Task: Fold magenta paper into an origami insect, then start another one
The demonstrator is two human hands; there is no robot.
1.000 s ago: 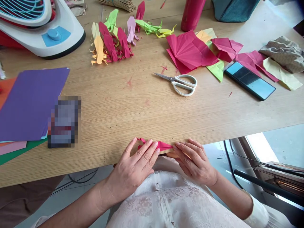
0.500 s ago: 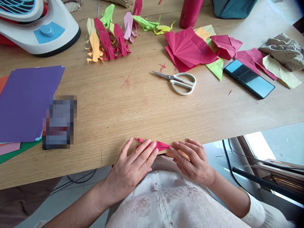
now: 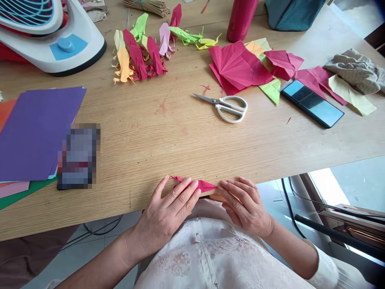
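A folded red-pink paper piece (image 3: pixel 205 186), long and pointed, lies along the table's near edge. My left hand (image 3: pixel 171 204) rests flat over its middle with the fingers spread, pressing it to the wood and hiding part of it. A thin end of the paper sticks out beyond the left fingers. At the right-hand tip, the fingertips of my right hand (image 3: pixel 243 202) touch or nearly touch the paper; its fingers are stretched out and the thumb is mostly hidden. Farther up the table lie scissors (image 3: pixel 227 107) with white handles, apart from both hands.
Several folded paper figures (image 3: pixel 138 56) stand at the back left. Creased pink sheets (image 3: pixel 240 68) and a phone (image 3: pixel 313 103) lie right. On the left are purple paper (image 3: pixel 39 132), a blurred-out phone (image 3: pixel 78 156) and a white fan base (image 3: pixel 75 44). A red bottle (image 3: pixel 242 20) stands behind.
The view has tilted slightly, so the table's things sit a little lower in it. My right fingertips have drawn back slightly along the paper's tip; my left hand stays in place.
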